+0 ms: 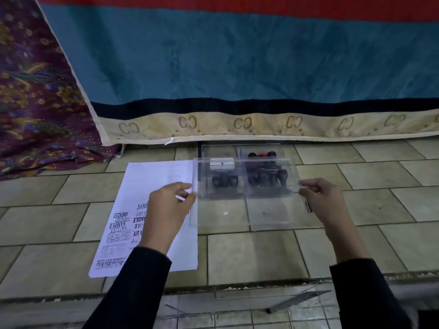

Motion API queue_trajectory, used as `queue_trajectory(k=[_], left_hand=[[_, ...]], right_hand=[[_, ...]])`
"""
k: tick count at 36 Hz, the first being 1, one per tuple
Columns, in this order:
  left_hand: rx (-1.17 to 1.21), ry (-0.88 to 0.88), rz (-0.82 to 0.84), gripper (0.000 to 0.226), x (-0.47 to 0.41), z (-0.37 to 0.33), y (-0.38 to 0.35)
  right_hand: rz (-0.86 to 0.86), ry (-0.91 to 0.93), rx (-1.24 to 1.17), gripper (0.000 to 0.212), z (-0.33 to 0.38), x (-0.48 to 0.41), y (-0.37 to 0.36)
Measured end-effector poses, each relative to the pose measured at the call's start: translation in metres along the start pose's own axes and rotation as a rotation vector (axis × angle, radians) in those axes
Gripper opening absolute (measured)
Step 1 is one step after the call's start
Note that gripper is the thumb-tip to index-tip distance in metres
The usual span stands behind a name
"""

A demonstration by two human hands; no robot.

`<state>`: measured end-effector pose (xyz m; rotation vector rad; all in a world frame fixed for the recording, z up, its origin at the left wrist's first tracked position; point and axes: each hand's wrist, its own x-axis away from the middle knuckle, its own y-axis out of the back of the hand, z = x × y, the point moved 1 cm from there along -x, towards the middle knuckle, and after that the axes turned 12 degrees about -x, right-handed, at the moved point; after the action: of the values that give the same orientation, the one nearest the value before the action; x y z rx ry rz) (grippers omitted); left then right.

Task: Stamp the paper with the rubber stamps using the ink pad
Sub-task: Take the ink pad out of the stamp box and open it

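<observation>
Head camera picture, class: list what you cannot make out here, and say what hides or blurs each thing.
- Stamp faces: the rubber stamps sit behind the clear lid, small and dark.
- Middle of the paper: covered by the left hand.
- White ink pad case: whether it is open or shut, blurred by the lid.
- Right hand fingers: grip on the lid edge unclear.

Dim, flat light, no hard shadows. Faint glare on clear box lid (244, 193); wide-angle bending at edges; stamps beneath it soft, blurry.
</observation>
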<state>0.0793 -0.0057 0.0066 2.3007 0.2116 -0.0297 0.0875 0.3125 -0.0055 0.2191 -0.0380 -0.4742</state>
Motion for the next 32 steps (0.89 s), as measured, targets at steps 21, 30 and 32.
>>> queue_trajectory(k=[21,30,32], left_hand=[[-0.209,0.065,0.159,0.013,0.051,0.034,-0.042],[-0.156,0.109,0.207,0.009,0.044,0.038,-0.043],[-0.148,0.092,0.169,0.006,0.043,0.04,-0.04]], right_hand=[[0.085,-0.09,0.415,0.015,-0.052,0.041,0.016],[0.021,-0.023,0.441,0.016,-0.036,0.039,0.011],[0.011,0.09,0.416,0.011,-0.018,0.035,0.0]])
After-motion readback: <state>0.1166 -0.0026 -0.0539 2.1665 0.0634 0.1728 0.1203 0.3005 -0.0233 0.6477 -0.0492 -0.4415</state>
